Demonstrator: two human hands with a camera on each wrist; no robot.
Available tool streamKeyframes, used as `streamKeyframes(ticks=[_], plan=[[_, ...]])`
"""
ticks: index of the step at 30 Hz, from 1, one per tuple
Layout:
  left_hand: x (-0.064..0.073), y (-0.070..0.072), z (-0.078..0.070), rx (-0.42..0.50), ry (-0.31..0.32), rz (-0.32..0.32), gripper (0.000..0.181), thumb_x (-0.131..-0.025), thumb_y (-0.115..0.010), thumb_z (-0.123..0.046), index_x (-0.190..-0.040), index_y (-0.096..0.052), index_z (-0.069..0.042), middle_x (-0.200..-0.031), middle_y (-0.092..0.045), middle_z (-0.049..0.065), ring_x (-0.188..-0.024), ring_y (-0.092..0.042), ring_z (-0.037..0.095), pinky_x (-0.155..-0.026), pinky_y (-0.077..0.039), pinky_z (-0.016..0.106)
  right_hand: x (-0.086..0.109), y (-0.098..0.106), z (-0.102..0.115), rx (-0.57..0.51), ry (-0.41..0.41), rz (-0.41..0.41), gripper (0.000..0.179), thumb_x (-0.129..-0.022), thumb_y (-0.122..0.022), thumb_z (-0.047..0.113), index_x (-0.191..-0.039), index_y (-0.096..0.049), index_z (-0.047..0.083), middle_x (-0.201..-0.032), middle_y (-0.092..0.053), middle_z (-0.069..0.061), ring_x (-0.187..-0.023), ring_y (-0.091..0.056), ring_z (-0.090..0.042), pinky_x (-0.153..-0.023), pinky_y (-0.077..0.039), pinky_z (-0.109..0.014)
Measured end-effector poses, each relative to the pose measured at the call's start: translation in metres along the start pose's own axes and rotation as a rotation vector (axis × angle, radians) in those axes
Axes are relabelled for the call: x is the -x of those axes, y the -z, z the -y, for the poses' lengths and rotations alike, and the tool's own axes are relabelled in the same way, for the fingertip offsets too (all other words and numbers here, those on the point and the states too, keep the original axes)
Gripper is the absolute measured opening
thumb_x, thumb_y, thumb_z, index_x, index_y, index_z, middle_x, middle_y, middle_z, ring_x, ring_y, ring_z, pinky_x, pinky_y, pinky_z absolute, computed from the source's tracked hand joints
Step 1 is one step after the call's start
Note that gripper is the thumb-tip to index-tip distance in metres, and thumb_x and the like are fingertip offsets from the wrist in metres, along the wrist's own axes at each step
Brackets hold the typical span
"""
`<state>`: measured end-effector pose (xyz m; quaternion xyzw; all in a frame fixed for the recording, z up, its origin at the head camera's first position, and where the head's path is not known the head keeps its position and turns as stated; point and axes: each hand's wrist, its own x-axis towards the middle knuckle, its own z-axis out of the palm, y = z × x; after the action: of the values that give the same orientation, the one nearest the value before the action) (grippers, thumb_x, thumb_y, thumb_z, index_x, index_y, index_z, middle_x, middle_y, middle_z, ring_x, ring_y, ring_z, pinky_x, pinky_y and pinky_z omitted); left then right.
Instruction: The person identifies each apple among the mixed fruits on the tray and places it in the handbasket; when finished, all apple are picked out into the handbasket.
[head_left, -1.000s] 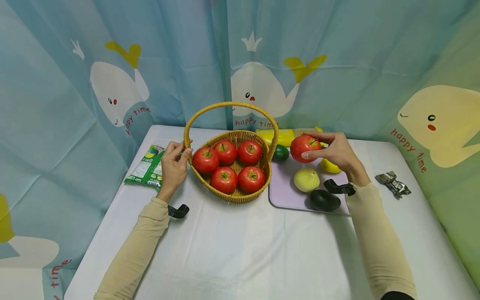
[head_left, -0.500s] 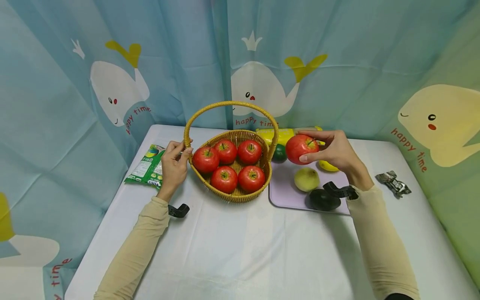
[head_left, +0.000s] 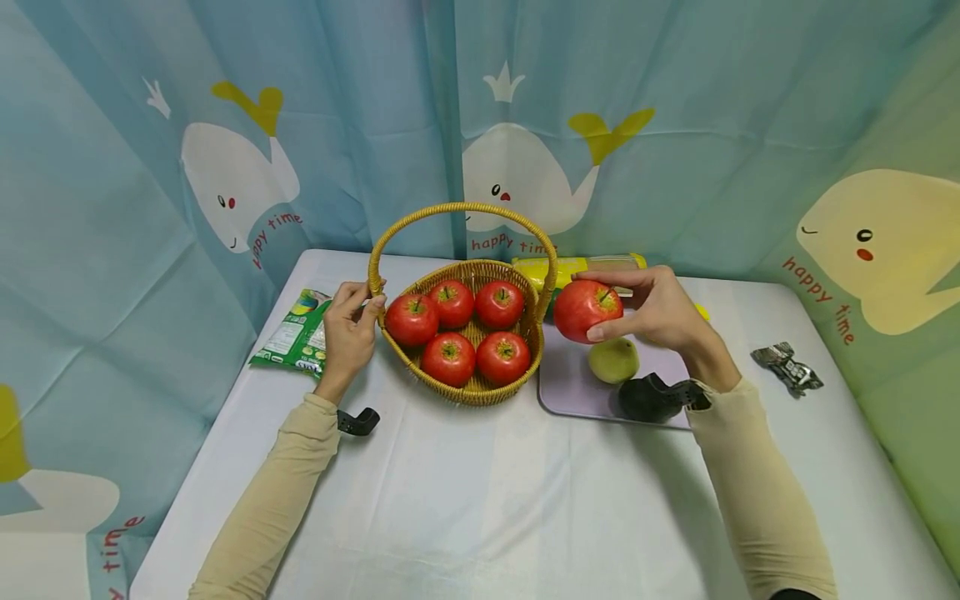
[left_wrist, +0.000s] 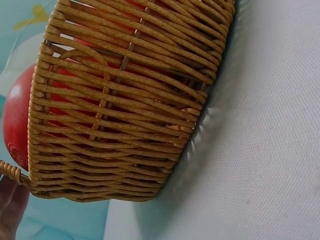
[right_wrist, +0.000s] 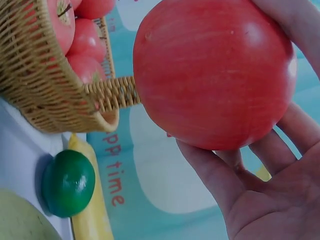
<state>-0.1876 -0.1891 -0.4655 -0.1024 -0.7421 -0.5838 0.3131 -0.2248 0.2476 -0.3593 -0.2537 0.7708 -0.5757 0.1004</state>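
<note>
A wicker basket (head_left: 471,395) with a tall arched handle (head_left: 465,207) stands on the table, with several red apples (head_left: 447,358) inside. My left hand (head_left: 349,335) pinches the foot of the handle at the basket's left end; in the left wrist view only a bit of that hand shows beside the woven wall (left_wrist: 115,125). Just right of the basket, my right hand (head_left: 663,315) holds another red apple (head_left: 583,312) between thumb and fingers, raised above the lilac tray (head_left: 564,392). Close up in the right wrist view, this apple (right_wrist: 215,75) overlaps part of the handle.
On the tray lie a pale green fruit (head_left: 613,362), a dark avocado-like fruit (head_left: 639,402) and a dark green fruit (right_wrist: 69,183). A yellow packet (head_left: 534,270) lies behind, a green snack bag (head_left: 288,337) at left, a black-and-silver wrapper (head_left: 787,368) at right.
My right hand has carried its apple leftward and slightly down toward the basket, now covering most of the dark green fruit in the head view. The left hand and basket stay put.
</note>
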Motion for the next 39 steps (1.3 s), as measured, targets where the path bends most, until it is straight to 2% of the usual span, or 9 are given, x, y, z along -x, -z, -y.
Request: streamKeyframes(ticks=[3, 10, 17, 23, 31, 39], plan=[[0.0, 0.0, -0.001, 0.007, 0.008, 0.002, 0.027, -0.103, -0.067, -0.002, -0.128, -0.073, 0.007, -0.115, -0.067, 0.025, -0.101, -0.064, 0.01, -0.087, -0.056, 0.012, 0.0, -0.004, 0.0, 0.0, 0.01, 0.023, 0.069, -0.072, -0.09, -0.014, -0.137, -0.07, -0.003, -0.129, -0.075, 0.002, -0.098, -0.078, -0.023, -0.081, -0.067, -0.034], [0.0, -0.004, 0.0, -0.009, -0.002, -0.018, 0.026, -0.1, -0.065, 0.009, -0.125, -0.071, 0.016, -0.115, -0.066, 0.034, -0.097, -0.061, 0.0, -0.084, -0.052, 0.007, -0.004, -0.018, -0.002, -0.004, 0.066, 0.088, 0.071, -0.07, -0.093, -0.012, -0.136, -0.069, -0.004, -0.126, -0.078, 0.003, -0.107, -0.074, -0.02, -0.084, -0.066, -0.036], [0.0, -0.002, -0.001, 0.006, 0.004, -0.008, 0.026, -0.101, -0.067, 0.003, -0.126, -0.073, 0.011, -0.115, -0.068, 0.029, -0.097, -0.065, 0.004, -0.086, -0.055, 0.01, -0.011, -0.036, -0.003, 0.003, 0.087, 0.12, 0.072, -0.069, -0.094, -0.01, -0.136, -0.071, -0.001, -0.131, -0.076, 0.001, -0.11, -0.074, -0.02, -0.087, -0.066, -0.036], [-0.001, -0.002, -0.002, 0.028, -0.005, -0.006, 0.026, -0.101, -0.067, 0.005, -0.126, -0.072, 0.011, -0.114, -0.067, 0.03, -0.097, -0.065, 0.004, -0.086, -0.055, 0.011, -0.016, -0.049, 0.0, 0.034, 0.053, 0.139, 0.073, -0.069, -0.098, 0.0, -0.137, -0.073, 0.008, -0.136, -0.074, -0.005, -0.107, -0.073, -0.025, -0.087, -0.066, -0.035], [-0.001, -0.001, -0.001, 0.015, 0.005, 0.003, 0.026, -0.102, -0.065, 0.005, -0.126, -0.073, 0.01, -0.115, -0.067, 0.028, -0.098, -0.064, 0.002, -0.085, -0.055, 0.01, -0.021, -0.064, 0.004, 0.006, 0.006, 0.146, 0.073, -0.072, -0.099, 0.007, -0.139, -0.073, 0.017, -0.137, -0.073, -0.007, -0.113, -0.072, -0.029, -0.088, -0.065, -0.039], [0.0, -0.001, 0.001, 0.032, -0.004, 0.014, 0.027, -0.104, -0.065, -0.001, -0.128, -0.071, 0.011, -0.114, -0.066, 0.027, -0.098, -0.065, 0.005, -0.086, -0.057, 0.013, -0.025, -0.079, 0.007, 0.06, -0.025, 0.124, 0.079, -0.071, -0.101, 0.016, -0.144, -0.069, 0.022, -0.144, -0.069, 0.002, -0.126, -0.066, -0.022, -0.097, -0.062, -0.035]])
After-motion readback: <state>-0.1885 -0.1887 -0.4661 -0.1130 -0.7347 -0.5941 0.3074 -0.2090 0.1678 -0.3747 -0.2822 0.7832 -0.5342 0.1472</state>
